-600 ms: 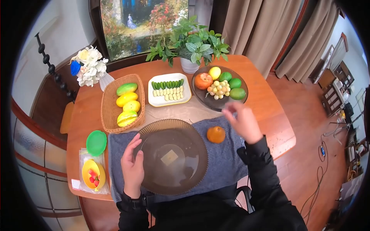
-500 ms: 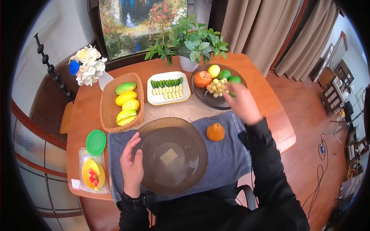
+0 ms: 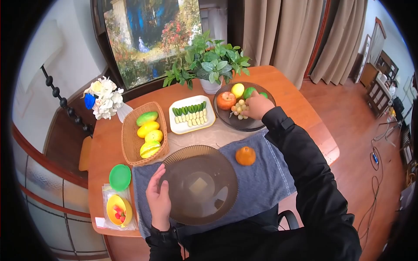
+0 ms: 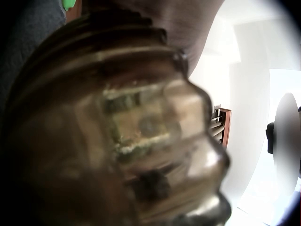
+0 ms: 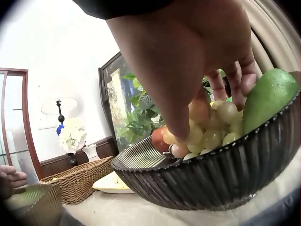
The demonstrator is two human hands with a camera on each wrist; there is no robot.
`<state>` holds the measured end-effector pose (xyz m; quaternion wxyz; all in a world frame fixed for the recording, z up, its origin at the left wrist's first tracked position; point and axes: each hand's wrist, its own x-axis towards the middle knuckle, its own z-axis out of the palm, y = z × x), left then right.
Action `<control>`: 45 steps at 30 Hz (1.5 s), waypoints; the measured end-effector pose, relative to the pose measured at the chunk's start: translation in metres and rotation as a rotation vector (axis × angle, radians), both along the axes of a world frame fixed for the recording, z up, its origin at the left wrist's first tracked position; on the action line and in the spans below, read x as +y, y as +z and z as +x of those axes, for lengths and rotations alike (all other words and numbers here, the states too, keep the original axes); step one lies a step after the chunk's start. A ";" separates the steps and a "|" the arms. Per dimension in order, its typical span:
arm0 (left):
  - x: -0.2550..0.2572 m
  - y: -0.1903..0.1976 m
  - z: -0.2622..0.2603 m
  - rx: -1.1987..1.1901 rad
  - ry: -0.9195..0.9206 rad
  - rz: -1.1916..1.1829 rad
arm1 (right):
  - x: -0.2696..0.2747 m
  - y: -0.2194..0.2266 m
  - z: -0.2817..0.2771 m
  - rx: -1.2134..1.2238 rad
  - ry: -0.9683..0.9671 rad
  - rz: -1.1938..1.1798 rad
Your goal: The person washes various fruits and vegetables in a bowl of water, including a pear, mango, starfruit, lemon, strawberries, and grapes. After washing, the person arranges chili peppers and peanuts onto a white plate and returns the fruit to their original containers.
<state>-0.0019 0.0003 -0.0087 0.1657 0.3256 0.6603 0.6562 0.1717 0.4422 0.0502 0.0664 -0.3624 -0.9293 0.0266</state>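
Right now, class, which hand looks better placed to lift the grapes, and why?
Probably the right hand: its thumb and fingers are already at the grapes, while the left hand is beside the nearer brown bowl, well away from them.

We can read no text, brand, number or sign in any of the three views. In the head view we see a pale square patch (image 3: 199, 185) at the bottom of the brown bowl (image 3: 218, 174), but we make out no lettering on it; the left wrist view shows it only as a blur. We also see a small white card (image 3: 100, 222) by the edge of the surface (image 3: 300, 111), too small for us to read.
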 end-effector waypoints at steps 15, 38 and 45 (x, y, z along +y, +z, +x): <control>0.001 -0.002 0.000 -0.006 -0.008 0.002 | -0.003 0.036 0.026 0.378 0.203 -0.092; 0.000 0.005 0.003 -0.001 -0.004 -0.005 | -0.030 0.083 0.031 0.603 0.025 -0.222; 0.001 0.001 0.001 -0.001 -0.016 0.009 | -0.044 0.089 0.045 0.806 0.054 -0.367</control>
